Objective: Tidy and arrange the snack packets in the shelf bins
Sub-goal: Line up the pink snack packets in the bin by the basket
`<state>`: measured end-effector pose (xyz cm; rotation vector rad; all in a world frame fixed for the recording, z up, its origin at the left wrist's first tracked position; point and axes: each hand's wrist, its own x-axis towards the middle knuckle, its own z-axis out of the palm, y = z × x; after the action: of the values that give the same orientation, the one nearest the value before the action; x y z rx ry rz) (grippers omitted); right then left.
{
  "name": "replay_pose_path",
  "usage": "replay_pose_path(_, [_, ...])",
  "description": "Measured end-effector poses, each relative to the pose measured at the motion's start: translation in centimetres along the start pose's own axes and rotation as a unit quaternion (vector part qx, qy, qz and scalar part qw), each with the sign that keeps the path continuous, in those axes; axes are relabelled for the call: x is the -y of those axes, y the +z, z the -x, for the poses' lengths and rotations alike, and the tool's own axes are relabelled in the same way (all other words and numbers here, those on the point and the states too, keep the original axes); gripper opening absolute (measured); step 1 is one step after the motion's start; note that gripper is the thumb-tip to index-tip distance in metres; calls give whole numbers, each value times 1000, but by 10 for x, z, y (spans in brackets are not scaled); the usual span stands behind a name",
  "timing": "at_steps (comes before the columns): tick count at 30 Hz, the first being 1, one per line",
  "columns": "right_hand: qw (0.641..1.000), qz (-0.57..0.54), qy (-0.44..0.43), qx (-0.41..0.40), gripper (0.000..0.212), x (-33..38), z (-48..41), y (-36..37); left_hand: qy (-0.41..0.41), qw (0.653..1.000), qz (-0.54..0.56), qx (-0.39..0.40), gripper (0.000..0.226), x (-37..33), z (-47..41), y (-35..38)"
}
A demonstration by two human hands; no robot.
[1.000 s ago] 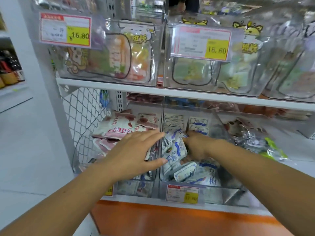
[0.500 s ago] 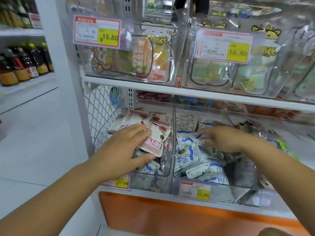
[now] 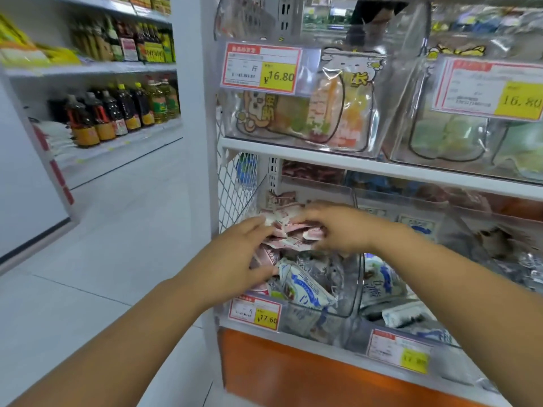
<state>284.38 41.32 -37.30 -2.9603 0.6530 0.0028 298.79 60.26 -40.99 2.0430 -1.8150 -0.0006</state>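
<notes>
Bottles (image 3: 117,113) of dark and yellow liquid stand in rows on a side shelf at far left, across a pale floor (image 3: 117,230). The left hand (image 3: 235,265) reaches into the leftmost clear bin (image 3: 308,321) on the lower shelf. Its grip is wide, fingers nearly straight over the top and thumb spread below, set against the left side of a heap of pink packets (image 3: 289,245). Under that heap, in the same bin, lie blue-and-white packets (image 3: 305,286). A red-edged price tag (image 3: 254,312) reading 17.60 hangs on the bin's front. The right hand (image 3: 340,227) comes in over the bin from the right, its fingers curled down, the grip narrow and pinching the pink packets at the top of the heap. Just beside, the next bin (image 3: 426,337) holds more blue-and-white sachets (image 3: 382,283) and carries a blurred tag (image 3: 399,352). On the shelf above, clear bins hold large cartoon-printed pouches (image 3: 308,118) behind a 16.80 label (image 3: 261,67).
</notes>
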Motion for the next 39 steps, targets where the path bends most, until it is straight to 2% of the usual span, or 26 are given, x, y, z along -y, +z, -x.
replay_pose_path(2, [1000, 13, 3, -24, 47, -9, -1, -5, 11, 1000, 8, 2, 64, 3, 1, 1])
replay_pose_path(3, [999, 21, 12, -21, 45, -11, -2, -7, 19, 1000, 14, 3, 60, 4, 2, 1])
replay_pose_path(6, [998, -3, 44, 50, 59, 1, 7, -12, 38, 999, 5, -5, 52, 7, 8, 7])
replay_pose_path(7, [998, -21, 47, 41, 59, 9, 15, -15, 40, 999, 0, -9, 48, 8, 11, 8])
replay_pose_path(9, [998, -31, 35, -45, 35, 29, 38, -17, 49, 999, 0, -16, 41, 9, 17, 10])
replay_pose_path(10, [997, -30, 36, -64, 30, 41, 50, -16, 55, 998, 2, -18, 39, 9, 19, 10])
replay_pose_path(13, [997, 54, 40, 42, 59, 64, 69, 2, 56, 998, 11, -20, 38, 7, 25, 11])
replay_pose_path(14, [993, 98, 34, 55, 60, 66, 68, 11, 54, 998, 11, -14, 38, 6, 27, 11])
replay_pose_path(16, [993, 108, 37, 26, 50, 62, 64, 22, 58, 998, 8, 3, 43, 4, 28, 10])
replay_pose_path(18, [996, 73, 43, -7, 48, 58, 66, 24, 52, 998, 10, 17, 46, 2, 28, 9])
replay_pose_path(21, [993, -53, 62, -84, 45, 53, 76, 26, 20, 1000, 16, 9, 52, 0, 24, 7])
replay_pose_path(26, [953, -209, 71, -206, 40, 47, 93, 18, -6, 998, 67, -10, 69, -5, 21, 6])
replay_pose_path(29, [923, -295, 73, -237, 35, 36, 104, 16, -38, 993, 105, -37, 86, -15, 16, 0])
replay_pose_path(34, [833, -475, 92, -269, 18, 21, 120, 4, -66, 984, 161, -35, 69, -36, 5, -16])
replay_pose_path(37, [810, -511, 105, -269, 20, 18, 123, 0, -62, 967, 248, -20, 60, -56, -2, -16])
replay_pose_path(39, [796, -541, 112, -250, 20, 17, 123, 4, -57, 941, 335, -10, 47, -66, -8, -11])
